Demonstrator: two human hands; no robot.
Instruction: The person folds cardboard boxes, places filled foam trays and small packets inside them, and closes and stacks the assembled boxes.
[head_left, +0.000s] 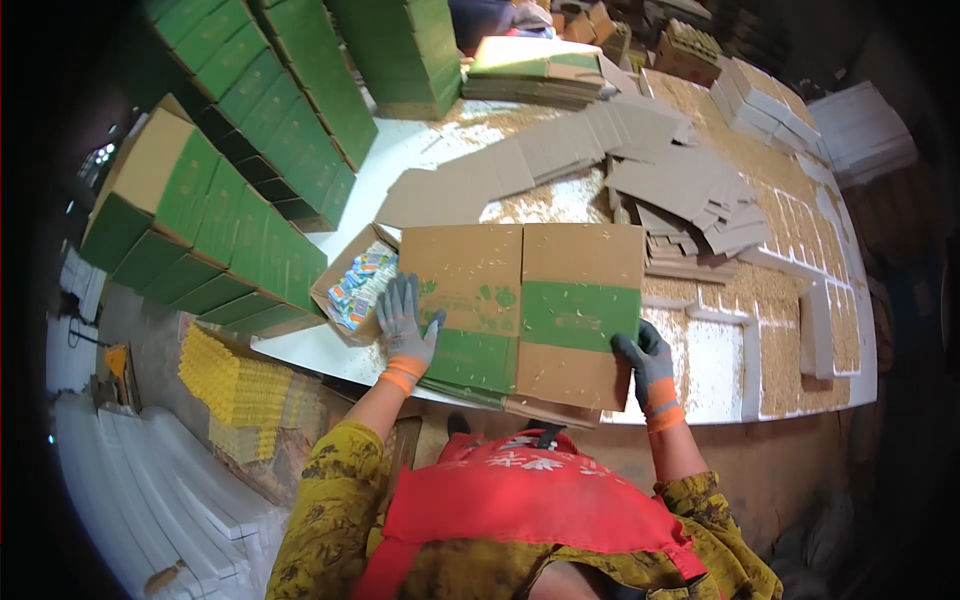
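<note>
A flattened cardboard carton (581, 315), brown with green bands, lies on top of a pile of similar ones at the table's near edge, with bits of husk scattered over it. My left hand (407, 326), in a grey glove with an orange cuff, rests spread on the left part of the pile. My right hand (651, 364), gloved alike, has its thumb over the carton's right edge; its fingers are partly hidden, so the grip is unclear. Just left of the pile stands an open cardboard box (319, 289) holding many small printed packets (364, 289).
Stacked green cartons (240, 247) line the left side. Grey cardboard sheets (517, 165) spread across the middle. White foam trays (817, 330) with husks fill the right. Yellow egg trays (232, 375) and white foam sheets (150, 487) stand at lower left.
</note>
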